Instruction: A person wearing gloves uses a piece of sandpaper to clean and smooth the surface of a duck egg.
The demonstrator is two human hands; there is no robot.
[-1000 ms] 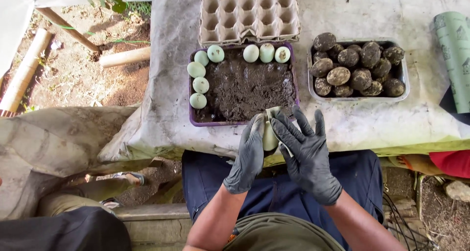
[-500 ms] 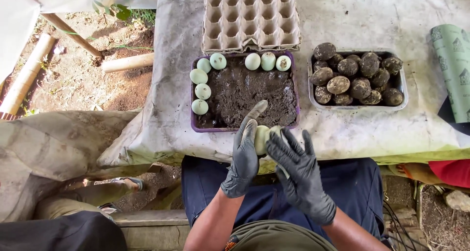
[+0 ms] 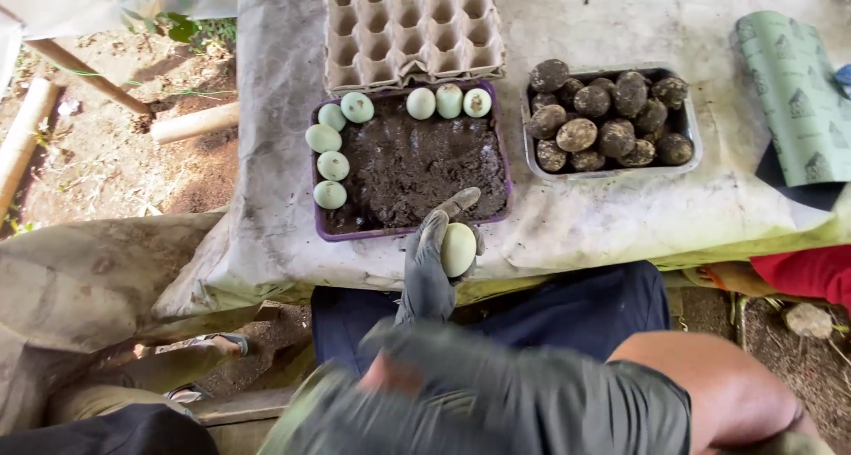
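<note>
My left hand [image 3: 428, 273], in a dark glove, holds a pale green egg [image 3: 458, 248] upright at the near edge of the table. It is just in front of a purple tray [image 3: 507, 208] filled with dark mud. Several more pale eggs [image 3: 332, 165] lie along that tray's left and far sides. My right hand [image 3: 496, 393], also gloved, is a dark blur low in the view, close to the camera and below the egg; its fingers cannot be made out.
A metal tray [image 3: 694, 153] of mud-coated eggs sits to the right. An empty cardboard egg carton [image 3: 412, 25] lies behind the purple tray. A green patterned sheet [image 3: 798, 91] is at far right, a red sleeve [image 3: 811, 273] below it. Bamboo poles [image 3: 191, 122] lie on the ground.
My right hand has left the egg and swung down and left, close to the camera. My left hand now holds the egg alone, a little nearer the purple tray.
</note>
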